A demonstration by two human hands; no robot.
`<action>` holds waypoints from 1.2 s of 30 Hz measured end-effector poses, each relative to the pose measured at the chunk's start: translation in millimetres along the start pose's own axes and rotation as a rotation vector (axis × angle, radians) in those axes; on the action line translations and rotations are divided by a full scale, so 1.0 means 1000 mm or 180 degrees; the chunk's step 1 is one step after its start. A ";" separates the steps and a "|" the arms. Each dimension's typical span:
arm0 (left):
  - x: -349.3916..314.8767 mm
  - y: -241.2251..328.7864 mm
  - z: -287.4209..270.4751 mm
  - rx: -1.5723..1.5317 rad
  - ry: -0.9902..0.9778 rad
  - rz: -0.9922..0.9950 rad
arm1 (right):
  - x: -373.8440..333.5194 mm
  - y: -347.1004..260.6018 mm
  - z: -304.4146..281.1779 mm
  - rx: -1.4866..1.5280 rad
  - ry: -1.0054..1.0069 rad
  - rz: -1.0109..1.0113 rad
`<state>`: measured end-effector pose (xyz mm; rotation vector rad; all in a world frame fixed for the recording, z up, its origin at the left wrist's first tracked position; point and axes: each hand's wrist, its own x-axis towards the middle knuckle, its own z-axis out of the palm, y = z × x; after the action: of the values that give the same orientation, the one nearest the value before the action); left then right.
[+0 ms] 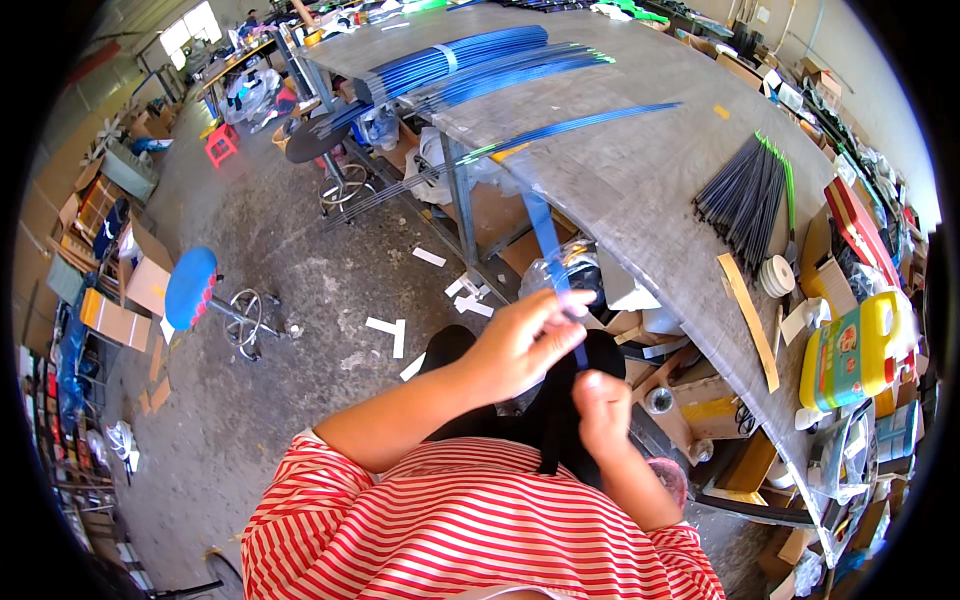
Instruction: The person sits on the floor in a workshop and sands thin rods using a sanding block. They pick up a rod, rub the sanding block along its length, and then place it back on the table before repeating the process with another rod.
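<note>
In front of my lap, a long blue strip [545, 232] runs down from near the table edge; motion smears it, so I cannot tell if it is flat or a rod. My left hand [530, 342] is closed around it, thumb and fingers pinched together. Just below and to the right, my right hand [603, 408] makes a fist where the strip's lower end meets it. Beyond them on the grey table [640, 180] lie a few thin blue rods [590, 122], with green-tipped ends jutting past the edge. Farther back rests a banded bundle of blue rods [460, 58].
On the table's right lie dark rods with green ends [745, 195], a wooden strip [750, 320], a white spool [776, 276] and a yellow jug [850, 350]. A blue-topped stool [192, 288] and a dark stool [318, 143] stand left. Paper scraps [395, 335] litter the floor.
</note>
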<state>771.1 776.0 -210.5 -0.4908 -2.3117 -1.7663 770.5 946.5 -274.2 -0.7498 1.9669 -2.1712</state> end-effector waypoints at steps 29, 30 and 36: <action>-0.115 -0.087 -0.021 -0.1500 0.0137 -0.1425 | 0.096 -0.080 0.010 -0.3822 0.0766 -0.1235; -0.113 -0.094 -0.016 -0.1842 0.0007 -0.1156 | 0.086 -0.068 0.046 -0.3825 -0.0848 -0.1639; -0.078 -0.073 -0.066 -0.3639 0.1002 -0.0427 | 0.019 0.000 0.015 -0.3521 -0.1387 -0.0814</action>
<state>813.0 683.7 -285.2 -0.1529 -0.9664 -2.8421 760.5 925.3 -268.4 -1.4718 2.7724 -0.6656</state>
